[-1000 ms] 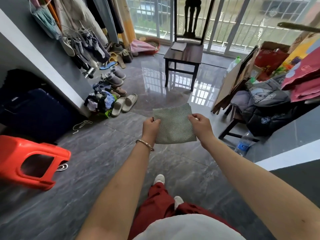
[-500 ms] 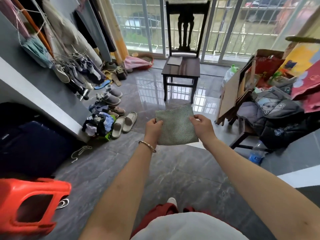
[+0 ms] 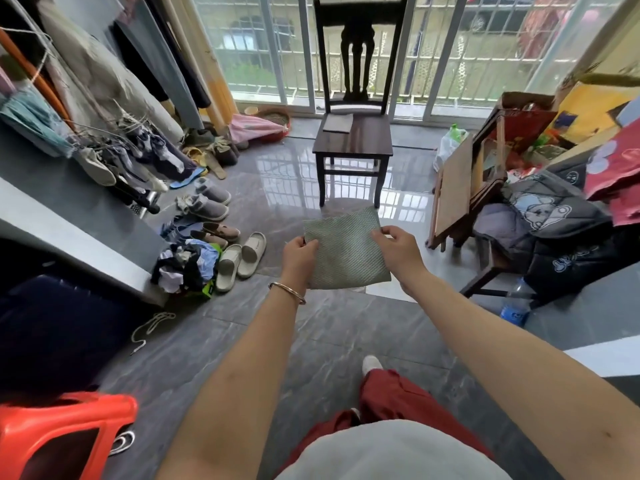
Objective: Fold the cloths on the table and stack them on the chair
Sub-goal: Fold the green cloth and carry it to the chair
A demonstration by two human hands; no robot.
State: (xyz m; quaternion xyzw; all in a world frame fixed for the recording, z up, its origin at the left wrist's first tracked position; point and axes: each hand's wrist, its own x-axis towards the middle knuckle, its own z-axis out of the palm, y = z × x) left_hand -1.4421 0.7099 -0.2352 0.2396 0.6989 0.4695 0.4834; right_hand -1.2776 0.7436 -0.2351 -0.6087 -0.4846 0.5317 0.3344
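Orange plastic stool (image 3: 65, 431) sits at the lower left. Mid-frame, left hand (image 3: 299, 256) and right hand (image 3: 398, 251) each pinch a side edge of a folded green cloth (image 3: 346, 251), held up over the floor. The water bottle (image 3: 516, 306) at the right has a blue label, too blurry to read. Upper centre: dark wooden chair (image 3: 356, 147), with a grey folded cloth (image 3: 337, 123) on the seat's back-left corner.

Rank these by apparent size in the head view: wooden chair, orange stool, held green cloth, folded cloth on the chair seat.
1. chair
2. orange stool, cropped by the frame and close to the camera, so its rank against the chair is unsure
3. green cloth
4. folded cloth, by far the smallest
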